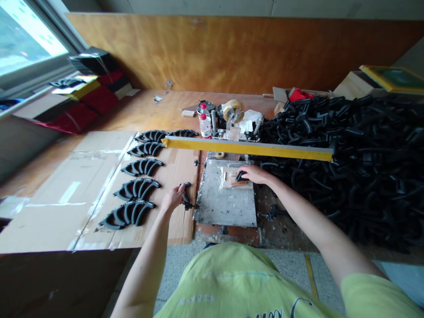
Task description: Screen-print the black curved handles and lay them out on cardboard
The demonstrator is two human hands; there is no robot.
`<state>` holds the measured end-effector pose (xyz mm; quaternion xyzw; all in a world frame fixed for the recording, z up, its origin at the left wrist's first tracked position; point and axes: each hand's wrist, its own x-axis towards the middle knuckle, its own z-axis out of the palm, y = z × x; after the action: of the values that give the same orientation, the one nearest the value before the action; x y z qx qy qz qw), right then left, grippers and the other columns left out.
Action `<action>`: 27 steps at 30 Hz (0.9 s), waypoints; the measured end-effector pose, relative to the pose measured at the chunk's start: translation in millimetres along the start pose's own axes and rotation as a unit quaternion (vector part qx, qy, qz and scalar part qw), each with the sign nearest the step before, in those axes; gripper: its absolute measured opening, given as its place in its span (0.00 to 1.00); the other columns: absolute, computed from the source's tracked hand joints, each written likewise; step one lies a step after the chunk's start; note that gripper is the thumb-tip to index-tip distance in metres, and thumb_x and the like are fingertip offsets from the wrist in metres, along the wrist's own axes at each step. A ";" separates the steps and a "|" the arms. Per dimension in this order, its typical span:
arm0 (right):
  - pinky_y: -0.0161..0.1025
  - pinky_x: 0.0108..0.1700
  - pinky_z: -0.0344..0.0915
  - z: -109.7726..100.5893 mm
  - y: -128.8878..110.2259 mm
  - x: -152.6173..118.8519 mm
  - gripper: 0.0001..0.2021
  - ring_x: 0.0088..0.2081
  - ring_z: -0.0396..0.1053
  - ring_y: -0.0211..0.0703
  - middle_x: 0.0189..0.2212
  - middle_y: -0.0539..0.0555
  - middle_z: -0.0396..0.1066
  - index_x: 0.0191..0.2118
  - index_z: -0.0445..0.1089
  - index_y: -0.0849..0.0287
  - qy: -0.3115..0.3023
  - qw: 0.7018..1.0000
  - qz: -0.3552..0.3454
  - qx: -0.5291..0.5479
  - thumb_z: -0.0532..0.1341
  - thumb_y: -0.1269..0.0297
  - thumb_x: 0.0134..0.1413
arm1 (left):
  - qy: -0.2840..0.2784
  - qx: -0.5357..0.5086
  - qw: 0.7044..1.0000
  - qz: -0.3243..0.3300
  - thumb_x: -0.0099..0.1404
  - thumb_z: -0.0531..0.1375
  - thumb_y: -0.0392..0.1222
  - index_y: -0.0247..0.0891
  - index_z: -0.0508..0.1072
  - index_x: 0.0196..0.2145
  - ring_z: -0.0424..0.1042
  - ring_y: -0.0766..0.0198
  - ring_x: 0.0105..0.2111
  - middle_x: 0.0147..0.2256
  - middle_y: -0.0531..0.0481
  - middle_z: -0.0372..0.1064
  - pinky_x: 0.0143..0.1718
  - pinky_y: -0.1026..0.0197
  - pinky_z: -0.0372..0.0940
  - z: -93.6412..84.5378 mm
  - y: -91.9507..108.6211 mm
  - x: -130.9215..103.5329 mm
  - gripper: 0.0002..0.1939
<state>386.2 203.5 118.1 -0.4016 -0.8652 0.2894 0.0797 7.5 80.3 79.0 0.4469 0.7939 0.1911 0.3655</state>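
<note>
Left hand (172, 198) pinches curved black part (186, 192); right hand (253, 174) grasps second black part (240, 176) at pale block (225, 182). Loose fingertip hold could cause slip or skew.

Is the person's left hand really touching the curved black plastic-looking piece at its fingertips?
Touching. The head view shows it: the left hand grips the curved black plastic-looking piece near its upper end, with no gap visible.

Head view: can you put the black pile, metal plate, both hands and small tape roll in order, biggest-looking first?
1. Black pile
2. Metal plate
3. Left hand and right hand: too alike to rank
4. Small tape roll
</note>
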 end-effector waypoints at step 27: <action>0.54 0.51 0.67 47.4 0.0 -58.6 0.14 0.47 0.72 0.54 0.43 0.55 0.76 0.48 0.73 0.54 0.174 0.984 0.040 -0.014 0.53 0.60 0.63 | -0.027 -0.497 0.832 0.244 0.65 0.50 0.63 0.36 0.72 0.46 0.73 0.61 0.38 0.40 0.45 0.74 0.38 0.61 0.68 -9.9 160.9 -77.7 0.28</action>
<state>407.6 139.4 84.8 -0.4810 -0.8256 0.2058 0.2115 117.6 99.4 218.7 0.3889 0.4467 0.6308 0.5013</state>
